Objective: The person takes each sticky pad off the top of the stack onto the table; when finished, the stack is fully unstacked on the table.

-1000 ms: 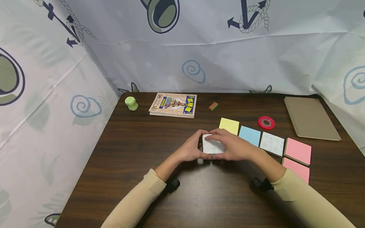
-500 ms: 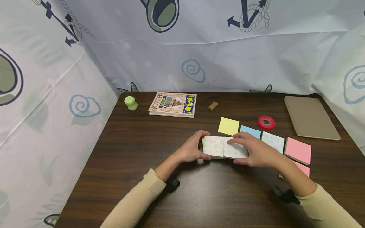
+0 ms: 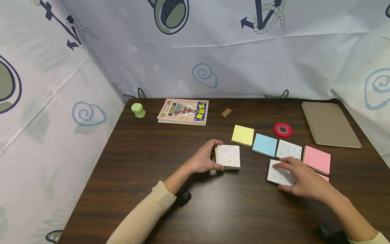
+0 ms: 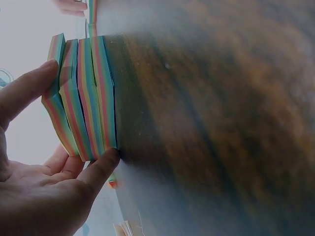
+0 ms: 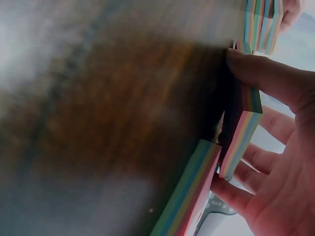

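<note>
A person in cream sleeves works at a dark wooden table (image 3: 146, 159), both hands on blocks of sticky notes. Nearest, at four o'clock, the right hand (image 3: 300, 178) pinches a thin white-topped pad (image 3: 278, 176), thumb on its near edge and fingers curled over the top. At the table's centre the left hand (image 3: 204, 161) grips a thicker stack of pads (image 3: 228, 156), thumb and fingers clamped on its left side. The pads look light, stiff as blocks yet apt to split between layers, so the side edges seem the surest hold. Just beyond, toward two o'clock, lie a yellow pad (image 3: 243, 135), a blue pad (image 3: 265, 144), another white pad (image 3: 289, 149) and a pink pad (image 3: 317, 159). Farther back sit a red tape roll (image 3: 283, 129), a brown notebook (image 3: 330, 123), a small eraser (image 3: 226, 113), a comic book (image 3: 183, 111) and, at eleven o'clock, a green cap (image 3: 138, 110).
</note>
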Demonstrator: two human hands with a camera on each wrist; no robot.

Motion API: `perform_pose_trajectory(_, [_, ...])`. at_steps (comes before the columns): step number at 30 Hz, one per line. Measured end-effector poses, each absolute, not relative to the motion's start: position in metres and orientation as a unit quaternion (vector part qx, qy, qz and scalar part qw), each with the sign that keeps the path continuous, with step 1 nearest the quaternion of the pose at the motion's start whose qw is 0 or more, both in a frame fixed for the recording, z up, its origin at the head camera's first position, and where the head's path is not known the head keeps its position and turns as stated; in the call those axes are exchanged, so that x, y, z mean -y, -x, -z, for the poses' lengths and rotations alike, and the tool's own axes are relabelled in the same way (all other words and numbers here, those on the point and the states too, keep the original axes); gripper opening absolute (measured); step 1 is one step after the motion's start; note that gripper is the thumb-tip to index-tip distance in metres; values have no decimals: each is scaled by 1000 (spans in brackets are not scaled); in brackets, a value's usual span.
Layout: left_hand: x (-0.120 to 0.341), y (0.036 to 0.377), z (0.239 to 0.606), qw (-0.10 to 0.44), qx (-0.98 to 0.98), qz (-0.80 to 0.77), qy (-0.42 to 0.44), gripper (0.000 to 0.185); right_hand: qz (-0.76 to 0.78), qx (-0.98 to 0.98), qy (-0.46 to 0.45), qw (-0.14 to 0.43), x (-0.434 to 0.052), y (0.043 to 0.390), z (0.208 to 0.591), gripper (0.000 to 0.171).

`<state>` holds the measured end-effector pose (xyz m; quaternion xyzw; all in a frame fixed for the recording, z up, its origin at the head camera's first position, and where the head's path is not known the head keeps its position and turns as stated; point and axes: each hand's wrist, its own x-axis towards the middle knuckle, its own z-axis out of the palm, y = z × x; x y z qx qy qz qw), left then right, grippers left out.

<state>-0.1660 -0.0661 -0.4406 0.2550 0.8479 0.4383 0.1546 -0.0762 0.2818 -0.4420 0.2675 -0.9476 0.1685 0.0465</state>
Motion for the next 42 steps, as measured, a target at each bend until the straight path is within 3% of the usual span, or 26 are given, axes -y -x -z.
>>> perform_pose_trajectory(8, [65,168,441,155,-846,-441,-257,83,-158,950,-264,54,-290,75,446,60])
perform_pose_trajectory(18, [65,168,441,149,-853,-427,-259,83,-142,960,-239,-36,-291,76,427,60])
perform_pose_trajectory(23, [67,167,442,152,-852,-430,-258,83,-134,961,-241,-30,-286,78,408,56])
perform_pose_trajectory(31, [70,166,442,148,-854,-427,-258,84,-163,946,-280,-11,-246,94,388,48])
perform_pose_trajectory(42, [68,168,442,153,-855,-418,-266,84,-199,908,-368,-7,-178,131,407,63])
